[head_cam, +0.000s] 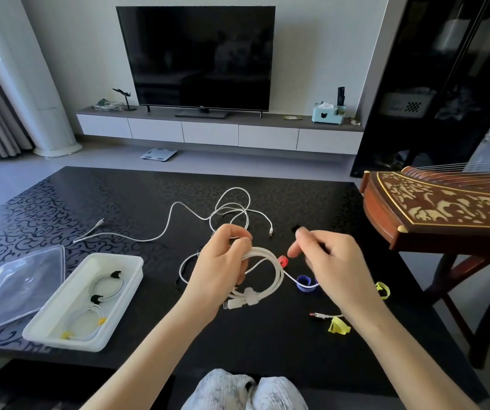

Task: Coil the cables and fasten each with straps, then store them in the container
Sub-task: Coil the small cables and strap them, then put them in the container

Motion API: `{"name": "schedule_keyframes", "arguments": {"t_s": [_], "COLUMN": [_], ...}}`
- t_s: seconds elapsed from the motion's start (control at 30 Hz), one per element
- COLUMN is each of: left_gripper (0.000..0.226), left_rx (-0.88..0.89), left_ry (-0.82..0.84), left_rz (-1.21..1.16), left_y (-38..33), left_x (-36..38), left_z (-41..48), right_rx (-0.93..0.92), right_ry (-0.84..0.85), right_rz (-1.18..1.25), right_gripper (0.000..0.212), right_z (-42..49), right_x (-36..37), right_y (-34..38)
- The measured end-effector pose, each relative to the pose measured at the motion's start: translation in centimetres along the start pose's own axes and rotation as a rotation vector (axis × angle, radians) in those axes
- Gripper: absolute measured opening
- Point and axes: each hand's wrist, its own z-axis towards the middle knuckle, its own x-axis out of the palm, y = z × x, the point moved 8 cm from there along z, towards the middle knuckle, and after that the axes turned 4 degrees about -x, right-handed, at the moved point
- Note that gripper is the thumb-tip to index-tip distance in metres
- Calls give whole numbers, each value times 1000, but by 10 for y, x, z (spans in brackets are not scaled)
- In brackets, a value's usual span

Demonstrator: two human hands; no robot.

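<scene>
My left hand (223, 261) grips a coiled white cable (270, 264) above the black table (119, 202), the plugs hanging below the coil. My right hand (326, 258) is to its right with fingers curled, pinching a small black strap (296, 229) at the fingertips. A thin white strand runs from the coil under my right hand. A loose white cable (178, 214) lies spread farther back. A white container (69, 329) at the left holds several strapped coils. Red (282, 261), blue (304, 283) and yellow (338, 325) straps lie on the table.
A clear lid (21, 285) lies left of the container. A wooden zither (445, 208) on a stand juts in at the right. Another yellow strap (383, 289) lies near my right wrist. A TV (196, 57) stands on a low cabinet beyond the table.
</scene>
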Motion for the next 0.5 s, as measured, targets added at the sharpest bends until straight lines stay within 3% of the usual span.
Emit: {"name": "schedule_keyframes", "arguments": {"t_s": [0.17,0.33,0.5], "left_gripper": [18,20,37], "left_rx": [14,-83,-150], "left_ry": [14,118,278], "left_rz": [-45,-237,-280], "left_y": [-2,-2,3], "left_x": [7,14,24], "left_z": [1,2,-4], "right_rx": [-79,-91,-138], "right_ry": [305,163,52], "right_rz": [161,293,345], "right_gripper": [33,31,37], "right_z": [-14,-10,-7], "right_x": [32,32,26], "right_y": [24,20,17]}}
